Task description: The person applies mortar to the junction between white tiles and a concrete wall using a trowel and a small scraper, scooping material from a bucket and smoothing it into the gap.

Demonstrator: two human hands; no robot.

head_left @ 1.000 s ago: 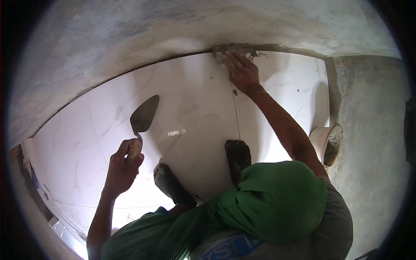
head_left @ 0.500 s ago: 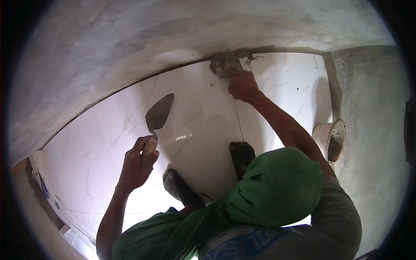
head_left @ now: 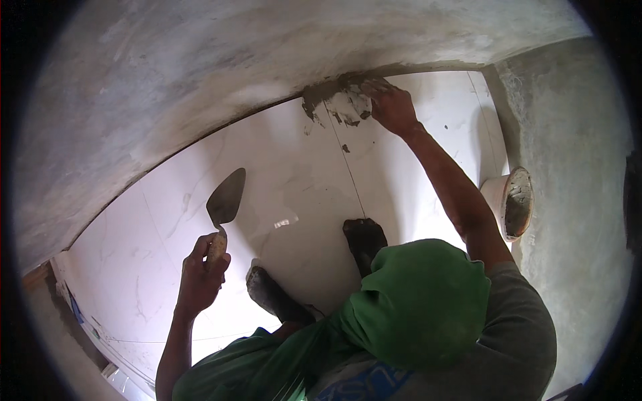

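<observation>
Trowel, grey leaf-shaped metal, its pale handle clasped by the left hand's fingers over white marbled floor tiles: probably light, stiff, best held there! Right hand at grey, likely soft wall-edge mortar; can't tell whether its fingers grip anything.

wears grn headcloth, gry shirt w/ blue print.

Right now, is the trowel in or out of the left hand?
In: the left hand is closed round the handle of the trowel, with its grey blade sticking out beyond the grip.
</observation>
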